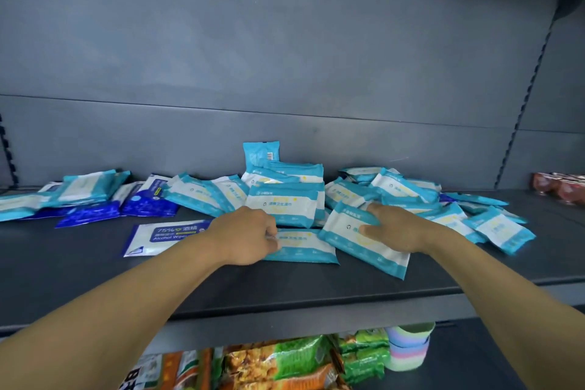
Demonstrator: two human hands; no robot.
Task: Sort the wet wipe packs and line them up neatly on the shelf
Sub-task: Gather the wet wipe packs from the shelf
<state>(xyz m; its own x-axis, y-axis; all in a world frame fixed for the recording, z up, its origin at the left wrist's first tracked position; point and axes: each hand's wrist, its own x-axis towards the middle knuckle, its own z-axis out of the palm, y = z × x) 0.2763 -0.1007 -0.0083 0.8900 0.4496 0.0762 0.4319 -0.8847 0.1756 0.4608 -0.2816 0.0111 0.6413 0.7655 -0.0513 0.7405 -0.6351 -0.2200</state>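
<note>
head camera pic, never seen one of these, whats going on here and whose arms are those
There is no machine here. The single picture comes from a wide-angle camera worn on a person's head, looking forward and down, so the two bare arms are the wearer's own.

They reach onto a dark grey store shelf covered with a loose jumble of wet wipe packs. Most are light blue and white; a few dark blue packs lie towards the left, and a white alcohol wipes pack lies flat near the front.

The left hand pinches the edge of a flat light blue pack. The right hand grips a tilted light blue pack beside it. Snack bags sit on the shelf below.
</note>
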